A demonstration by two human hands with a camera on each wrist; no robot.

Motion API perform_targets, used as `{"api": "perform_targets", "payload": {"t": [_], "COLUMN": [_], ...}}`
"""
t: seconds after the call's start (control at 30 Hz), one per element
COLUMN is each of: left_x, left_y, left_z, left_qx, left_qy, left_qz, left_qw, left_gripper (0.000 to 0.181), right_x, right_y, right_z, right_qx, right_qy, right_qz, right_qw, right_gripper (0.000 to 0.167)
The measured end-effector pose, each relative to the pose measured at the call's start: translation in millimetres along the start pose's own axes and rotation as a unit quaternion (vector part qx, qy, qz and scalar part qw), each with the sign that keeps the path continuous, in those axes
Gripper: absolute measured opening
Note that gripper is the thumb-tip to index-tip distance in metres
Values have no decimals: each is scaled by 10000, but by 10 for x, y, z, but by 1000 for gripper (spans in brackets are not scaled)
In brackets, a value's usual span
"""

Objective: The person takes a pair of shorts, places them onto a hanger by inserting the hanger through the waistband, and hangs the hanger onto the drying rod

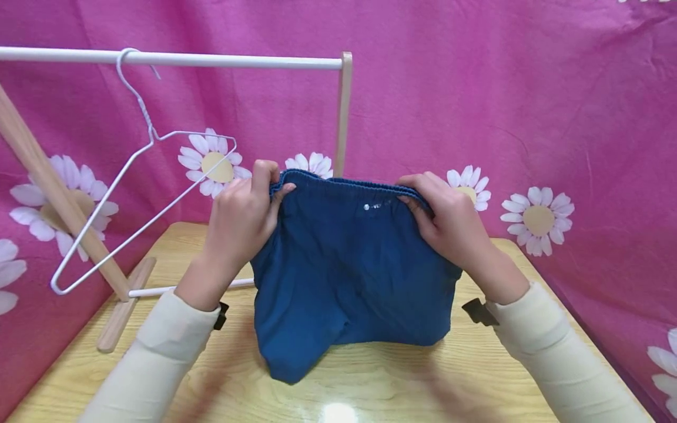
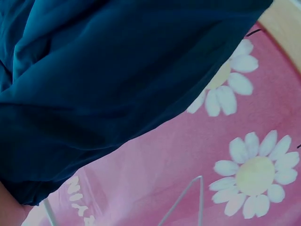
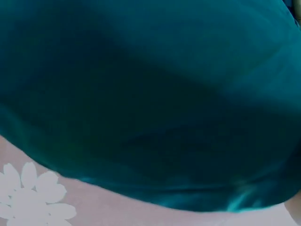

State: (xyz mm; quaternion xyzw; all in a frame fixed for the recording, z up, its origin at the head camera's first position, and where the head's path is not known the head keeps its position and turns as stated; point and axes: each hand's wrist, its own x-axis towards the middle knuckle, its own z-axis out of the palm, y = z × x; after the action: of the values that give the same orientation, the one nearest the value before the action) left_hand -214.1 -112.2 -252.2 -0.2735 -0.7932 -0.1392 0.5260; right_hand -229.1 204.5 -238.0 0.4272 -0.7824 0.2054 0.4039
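A pair of dark blue shorts [image 1: 359,264] hangs by its elastic waistband over the table, a small white logo below the band. The left hand [image 1: 240,211] pinches one end of the waistband between thumb and fingers. At the other end, the right hand [image 1: 446,217] grips the band the same way, thumb on the near side. The band is stretched nearly level between them. Blue cloth of the shorts [image 2: 108,80] fills much of the left wrist view, with a bit of the left hand [image 2: 10,207] at the corner. Shorts fabric [image 3: 150,108] also covers most of the right wrist view.
A white wire hanger [image 1: 153,138] hangs tilted from the white rail [image 1: 238,60] of a wooden-legged rack at the left. The wood-grain table [image 1: 222,376] lies below the hands. Behind and beside it hangs a pink cloth [image 1: 502,106] with white daisies.
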Motion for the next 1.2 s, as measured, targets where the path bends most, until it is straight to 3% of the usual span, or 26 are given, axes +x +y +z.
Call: {"api": "perform_targets", "payload": {"t": [0.3, 0.43, 0.57, 0.87, 1.2], "left_x": [225, 198, 0, -580, -901], "left_y": [15, 24, 33, 26, -101], "left_z": [-117, -105, 18, 321, 352], "left_qx": [90, -6, -155, -439, -717], "left_qy": [95, 59, -197, -1180, -1539], "left_qz": [272, 327, 425, 355, 315], "left_qw": [9995, 9994, 9988, 9914, 9850], "left_gripper": [27, 27, 29, 32, 32], "right_x": [163, 127, -74, -705, -966], "right_y": [-37, -19, 47, 165, 243], "right_z": [-206, -195, -90, 229, 352], "right_qx": [-204, -131, -5, 39, 336], "right_qy": [66, 30, -145, -929, -1645], "right_qz": [48, 46, 51, 549, 801], "right_qw": [9998, 9999, 9999, 9942, 9825], "right_gripper": [22, 22, 25, 28, 20]}}
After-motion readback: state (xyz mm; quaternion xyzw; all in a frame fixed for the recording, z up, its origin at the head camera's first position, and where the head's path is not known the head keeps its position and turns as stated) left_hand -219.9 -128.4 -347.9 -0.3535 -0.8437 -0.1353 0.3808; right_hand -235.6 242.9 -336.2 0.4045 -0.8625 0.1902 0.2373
